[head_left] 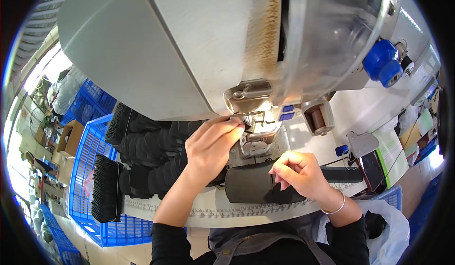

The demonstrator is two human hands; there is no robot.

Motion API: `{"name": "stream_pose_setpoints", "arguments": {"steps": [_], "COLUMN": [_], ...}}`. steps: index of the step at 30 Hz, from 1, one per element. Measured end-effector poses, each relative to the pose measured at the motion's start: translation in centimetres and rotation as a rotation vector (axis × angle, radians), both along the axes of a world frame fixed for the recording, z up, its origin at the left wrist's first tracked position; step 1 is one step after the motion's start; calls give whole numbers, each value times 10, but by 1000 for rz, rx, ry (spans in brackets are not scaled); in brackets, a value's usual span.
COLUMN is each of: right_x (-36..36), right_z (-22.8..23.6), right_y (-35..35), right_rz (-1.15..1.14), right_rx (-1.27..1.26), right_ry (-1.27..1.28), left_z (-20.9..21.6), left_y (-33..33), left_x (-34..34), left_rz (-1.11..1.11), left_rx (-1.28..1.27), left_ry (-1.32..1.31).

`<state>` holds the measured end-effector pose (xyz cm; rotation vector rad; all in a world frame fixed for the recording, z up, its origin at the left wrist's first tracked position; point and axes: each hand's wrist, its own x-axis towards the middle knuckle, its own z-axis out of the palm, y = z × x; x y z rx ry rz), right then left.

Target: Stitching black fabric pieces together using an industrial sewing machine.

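Observation:
A sewing machine (180, 47) with a grey-white head fills the upper view, its lamp lighting the needle and presser foot (258, 144). Beside the needle, my left hand (211, 144) is raised with thumb and forefinger pinched together. Whatever is between those fingertips is too small to make out. My right hand (301, 172) is closed, fingers curled and thumb pressed in, just over a black padded fabric piece (249, 182) in front of the presser foot. Anything inside its grip is hidden. Left of the needle lie rows of stacked black fabric pieces (151, 144).
A blue plastic basket (90, 170) stands at the left, under the stacks. A curved measuring scale (213, 213) follows the table's front edge. A dark phone-like device (373, 170) and a green-white booklet (392, 156) lie at right. A white plastic bag (395, 222) hangs lower right.

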<state>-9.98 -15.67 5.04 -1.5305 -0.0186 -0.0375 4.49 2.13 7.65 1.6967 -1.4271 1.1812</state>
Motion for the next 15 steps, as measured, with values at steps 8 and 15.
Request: {"name": "stream_pose_setpoints", "arguments": {"steps": [8, 15], "right_x": [-4, -7], "right_z": [-12, -15], "right_y": [-5, -7], "right_rz": [-18, -33], "right_rx": [7, 30], "right_ry": [-10, -4], "left_z": [-9, -8], "left_y": [-3, -4], "left_x": [8, 6], "left_rz": [10, -1], "left_rx": [-49, -42], "left_ry": [100, 109]}}
